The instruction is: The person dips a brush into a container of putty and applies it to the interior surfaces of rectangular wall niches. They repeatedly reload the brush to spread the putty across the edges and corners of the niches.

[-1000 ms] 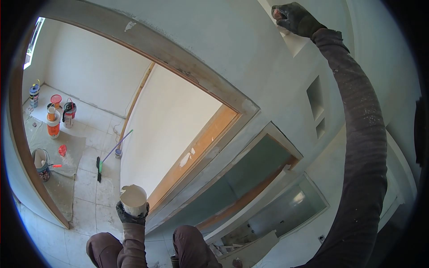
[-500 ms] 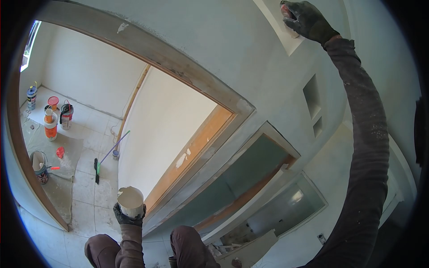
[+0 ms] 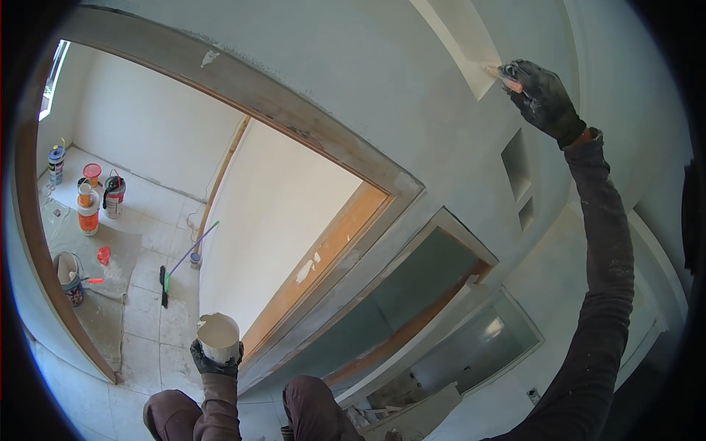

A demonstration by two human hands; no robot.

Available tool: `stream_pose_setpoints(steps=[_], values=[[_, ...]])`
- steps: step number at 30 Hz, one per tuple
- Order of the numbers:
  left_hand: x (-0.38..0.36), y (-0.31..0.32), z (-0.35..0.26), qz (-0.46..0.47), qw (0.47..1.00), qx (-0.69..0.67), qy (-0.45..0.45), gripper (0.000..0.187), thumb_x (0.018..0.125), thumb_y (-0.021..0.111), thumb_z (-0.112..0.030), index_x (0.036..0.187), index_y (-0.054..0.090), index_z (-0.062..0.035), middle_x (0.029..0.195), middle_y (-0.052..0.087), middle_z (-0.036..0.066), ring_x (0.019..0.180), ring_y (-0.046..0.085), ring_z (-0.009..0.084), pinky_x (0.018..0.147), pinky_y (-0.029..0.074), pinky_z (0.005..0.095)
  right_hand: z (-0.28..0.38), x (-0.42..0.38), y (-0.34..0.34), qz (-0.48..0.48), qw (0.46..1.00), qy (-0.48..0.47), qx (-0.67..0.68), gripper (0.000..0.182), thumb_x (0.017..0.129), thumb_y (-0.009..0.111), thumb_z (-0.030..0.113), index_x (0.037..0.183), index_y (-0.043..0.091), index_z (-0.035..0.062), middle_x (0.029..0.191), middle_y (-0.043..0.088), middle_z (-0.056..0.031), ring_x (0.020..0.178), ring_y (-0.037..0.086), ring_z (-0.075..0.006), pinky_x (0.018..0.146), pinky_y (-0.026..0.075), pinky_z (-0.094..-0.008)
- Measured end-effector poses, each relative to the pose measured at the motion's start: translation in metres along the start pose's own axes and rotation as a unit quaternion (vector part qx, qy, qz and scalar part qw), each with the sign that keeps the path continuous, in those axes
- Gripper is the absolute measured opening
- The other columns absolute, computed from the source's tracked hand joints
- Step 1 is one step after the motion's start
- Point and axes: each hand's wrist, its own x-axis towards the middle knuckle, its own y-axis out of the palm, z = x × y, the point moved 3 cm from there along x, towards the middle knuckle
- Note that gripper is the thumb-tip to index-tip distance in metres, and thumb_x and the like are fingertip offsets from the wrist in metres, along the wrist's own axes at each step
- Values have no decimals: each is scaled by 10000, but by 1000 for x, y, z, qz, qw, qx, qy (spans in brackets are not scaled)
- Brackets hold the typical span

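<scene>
My left hand (image 3: 218, 357), in a dark glove, is wrapped round an off-white tub (image 3: 219, 334) with pale paint inside, held low in front of my knees. High at the upper right, my gloved right hand (image 3: 544, 103) grips a paintbrush (image 3: 510, 82) with a reddish handle. Its tip points left, right at the lower edge of a long wall niche (image 3: 471, 59). My fingers hide part of the brush. Below that hand, two smaller niches (image 3: 516, 165) are set into the pale grey wall (image 3: 382, 81).
A wood-framed doorway (image 3: 250, 84) opens onto a tiled room at left. Several paint buckets (image 3: 89, 220) stand there, with a plastic sheet (image 3: 110, 294) and a purple-handled broom (image 3: 193, 248) on the floor. A greenish glass panel (image 3: 382, 301) lies in a frame lower right.
My right hand has moved down and slightly right with the paintbrush, from inside the long niche to its lower edge. The left hand still holds the tub; the view has shifted slightly.
</scene>
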Motion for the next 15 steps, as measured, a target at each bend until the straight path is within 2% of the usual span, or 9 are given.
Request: stream_pose_setpoints(steps=[1, 5, 7, 8, 10, 11, 12, 14, 15], values=[[-1, 1, -1, -21, 1000, -17, 1, 598, 856, 533, -630, 1285, 577, -217, 1232, 623, 82, 1057, 628, 348, 785, 555, 564, 0, -6, -2, -10, 999, 48, 21, 384, 861, 749, 32, 1209, 591, 70, 1144, 690, -127, 949, 706, -340, 799, 594, -406], [-2, 2, -4, -28, 999, 4, 29, 587, 841, 557, -614, 1283, 590, -230, 1259, 627, 63, 1089, 619, 341, 796, 545, 573, -18, 2, -4, -83, 993, 55, 66, 338, 888, 730, 48, 1196, 592, 70, 1104, 691, -130, 903, 701, -339, 761, 582, -404], [-3, 4, -4, -20, 999, 2, 26, 586, 845, 555, -616, 1284, 591, -230, 1262, 627, 63, 1096, 617, 340, 800, 544, 574, -38, 26, -4, 13, 989, 106, 100, 295, 905, 722, 68, 1171, 595, 52, 1060, 684, -151, 893, 690, -342, 776, 569, -363], [-3, 5, -3, -14, 1000, -3, 24, 585, 848, 554, -617, 1285, 591, -229, 1264, 626, 63, 1103, 614, 339, 804, 543, 576, -40, 35, -7, 12, 989, 107, 99, 295, 905, 722, 68, 1171, 595, 52, 1060, 684, -151, 893, 690, -342, 776, 569, -363], [0, 0, -2, -9, 1000, -8, 10, 604, 860, 531, -641, 1303, 575, -234, 1269, 616, 61, 1109, 612, 327, 824, 537, 569, -37, 64, -16, -3, 995, 97, 21, 233, 949, 691, 74, 1151, 622, -19, 989, 706, -150, 923, 702, -278, 883, 553, -331], [2, -2, -2, -6, 1000, -11, -5, 622, 872, 507, -666, 1321, 560, -239, 1274, 606, 60, 1115, 610, 314, 844, 531, 563, -22, 78, -30, -116, 993, -21, -20, 228, 910, 728, 175, 1053, 653, 13, 1010, 720, -139, 876, 714, -316, 758, 564, -391], [1, -2, -1, -7, 1000, -9, -5, 622, 872, 507, -666, 1321, 560, -239, 1274, 606, 60, 1115, 610, 314, 844, 531, 563, -19, 81, -39, -116, 993, -19, -20, 228, 910, 728, 175, 1053, 653, 13, 1010, 720, -139, 876, 714, -316, 758, 564, -391], [-3, 2, 0, 3, 1000, -3, -7, 618, 869, 511, -664, 1316, 568, -241, 1286, 599, 49, 1124, 603, 315, 846, 529, 560, -17, 85, -57, -114, 981, 81, 137, 284, 914, 747, 205, 1085, 654, -1, 1008, 729, -124, 859, 713, -310, 772, 564, -391], [-7, 3, 0, 3, 1000, 0, -7, 618, 869, 511, -664, 1316, 568, -241, 1286, 599, 49, 1124, 603, 315, 846, 529, 560, -3, 79, -67, -108, 985, 94, 94, 407, 904, 776, 274, 1206, 620, 48, 1074, 735, -108, 891, 720, -316, 791, 562, -415]])
